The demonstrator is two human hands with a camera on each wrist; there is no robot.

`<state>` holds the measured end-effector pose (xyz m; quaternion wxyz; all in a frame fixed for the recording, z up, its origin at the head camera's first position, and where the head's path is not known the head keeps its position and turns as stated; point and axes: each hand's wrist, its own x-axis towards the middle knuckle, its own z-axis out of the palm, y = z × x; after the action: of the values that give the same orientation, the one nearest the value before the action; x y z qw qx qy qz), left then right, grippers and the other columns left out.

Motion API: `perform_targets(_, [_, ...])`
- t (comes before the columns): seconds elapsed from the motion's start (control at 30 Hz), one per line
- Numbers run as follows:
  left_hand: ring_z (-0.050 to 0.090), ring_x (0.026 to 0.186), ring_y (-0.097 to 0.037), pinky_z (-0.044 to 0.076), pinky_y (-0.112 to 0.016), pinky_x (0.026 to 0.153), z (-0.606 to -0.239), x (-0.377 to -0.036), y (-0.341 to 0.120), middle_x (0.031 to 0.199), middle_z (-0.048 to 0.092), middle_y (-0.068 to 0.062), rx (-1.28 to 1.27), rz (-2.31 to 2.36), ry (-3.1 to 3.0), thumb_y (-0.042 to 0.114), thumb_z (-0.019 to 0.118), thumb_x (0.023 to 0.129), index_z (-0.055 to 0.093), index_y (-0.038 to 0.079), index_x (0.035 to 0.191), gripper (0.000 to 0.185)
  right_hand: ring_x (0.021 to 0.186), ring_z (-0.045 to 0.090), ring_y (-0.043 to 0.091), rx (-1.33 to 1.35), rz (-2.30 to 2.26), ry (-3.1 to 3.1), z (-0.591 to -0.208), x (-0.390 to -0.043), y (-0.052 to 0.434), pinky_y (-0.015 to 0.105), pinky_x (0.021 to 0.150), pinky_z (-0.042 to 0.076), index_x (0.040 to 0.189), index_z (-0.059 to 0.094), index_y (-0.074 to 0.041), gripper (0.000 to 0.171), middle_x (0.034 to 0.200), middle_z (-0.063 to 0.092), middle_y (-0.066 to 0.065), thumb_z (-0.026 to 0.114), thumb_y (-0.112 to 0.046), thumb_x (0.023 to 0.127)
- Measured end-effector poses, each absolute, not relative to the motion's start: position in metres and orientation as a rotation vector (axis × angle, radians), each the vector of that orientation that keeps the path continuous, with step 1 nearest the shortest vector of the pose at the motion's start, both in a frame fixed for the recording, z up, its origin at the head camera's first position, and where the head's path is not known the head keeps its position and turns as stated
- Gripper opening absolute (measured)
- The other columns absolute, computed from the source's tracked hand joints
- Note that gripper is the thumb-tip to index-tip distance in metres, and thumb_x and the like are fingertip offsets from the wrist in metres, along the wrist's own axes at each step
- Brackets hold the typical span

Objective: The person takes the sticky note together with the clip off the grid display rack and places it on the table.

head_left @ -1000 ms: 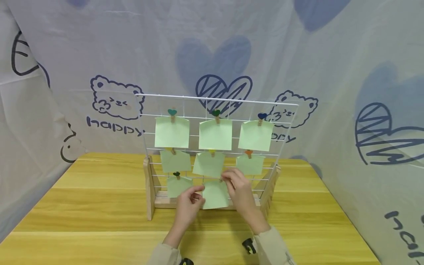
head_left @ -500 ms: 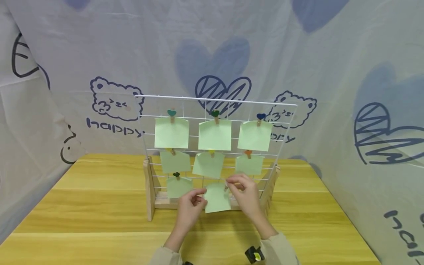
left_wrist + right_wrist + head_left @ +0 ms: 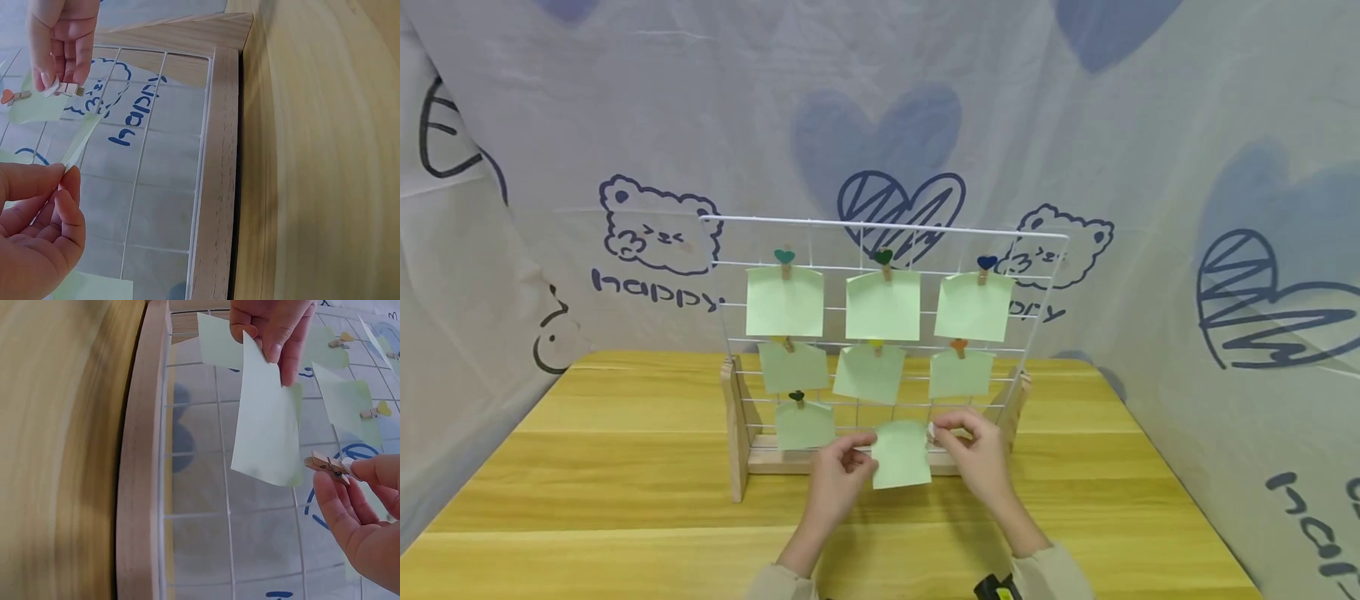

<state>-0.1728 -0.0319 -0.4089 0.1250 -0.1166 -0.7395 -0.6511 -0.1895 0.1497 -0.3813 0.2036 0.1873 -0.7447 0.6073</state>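
Note:
My left hand [image 3: 838, 473] pinches a pale green paper note [image 3: 900, 454] by its left edge, in front of the lower part of a white wire grid [image 3: 880, 223]. In my right hand [image 3: 981, 454], thumb and fingertips pinch a small wooden clothespin [image 3: 328, 465] with a white piece on it. The right wrist view shows the clothespin apart from the note, just beside its free edge. From the left wrist view, the note [image 3: 81, 137] stands nearly edge-on between the thumb and finger. Several similar notes, such as the lower left one [image 3: 805, 427], hang clipped on the grid.
Wooden feet [image 3: 735, 429] and a crossbar [image 3: 775, 461] carry the grid on a wood-grain table [image 3: 587, 467]. Heart-topped clothespins, one of them teal [image 3: 785, 257], hold the hung notes. A patterned cloth [image 3: 880, 100] hangs behind and at both sides.
The note has shifted right and slightly down in my left hand. The clothespin, earlier at the note's upper right corner, has come off it as my right hand moved right and down.

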Motion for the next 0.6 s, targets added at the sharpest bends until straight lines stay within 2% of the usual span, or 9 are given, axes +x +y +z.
perform_targets(0.23, [0.057,0.07,-0.02,0.048,-0.019,0.06,-0.412,-0.174,-0.027,0.091,0.061,-0.019,-0.369,-1.895,-2.165,-0.014,0.059,0.073,0.06,-0.011,0.098,0.026,0.068,0.06,0.015,0.508,1.722,-2.051,-0.388,-0.187,0.16,0.026,0.06,0.052,0.076,0.061,0.01,0.006,0.081,0.058,0.022,0.06,0.016,0.075])
perform_targets(0.37, [0.057,0.068,-0.018,0.048,-0.019,0.058,-0.415,-0.174,-0.022,0.089,0.061,-0.018,-0.381,-1.877,-2.18,-0.015,0.059,0.072,0.061,-0.011,0.097,0.025,0.067,0.06,0.013,0.492,1.754,-2.06,-0.389,-0.185,0.165,0.026,0.06,0.052,0.077,0.062,0.011,0.006,0.08,0.057,0.024,0.059,0.017,0.075])
perform_targets(0.6, [0.057,0.068,-0.018,0.047,-0.02,0.058,-0.418,-0.171,-0.013,0.086,0.062,-0.017,-0.368,-1.861,-2.202,-0.016,0.059,0.071,0.062,-0.01,0.094,0.024,0.069,0.059,0.012,0.405,1.776,-2.11,-0.389,-0.179,0.175,0.023,0.062,0.051,0.081,0.061,0.013,0.006,0.082,0.059,0.021,0.061,0.013,0.075])
